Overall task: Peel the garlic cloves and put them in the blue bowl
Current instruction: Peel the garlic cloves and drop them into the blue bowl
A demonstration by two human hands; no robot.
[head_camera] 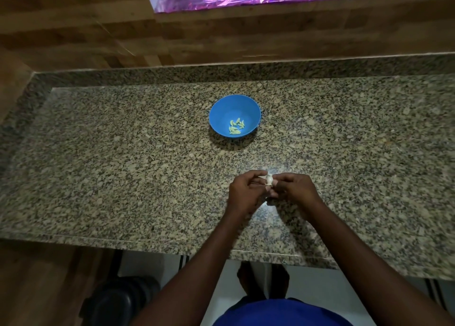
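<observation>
While both hands' grips, left hand (242, 190) and right hand (294, 190), pinch a garlic clove (269, 179), the blue bowl (235, 115) sits beyond

No text, label, brand, number or sign can be read anywhere in the frame.
</observation>
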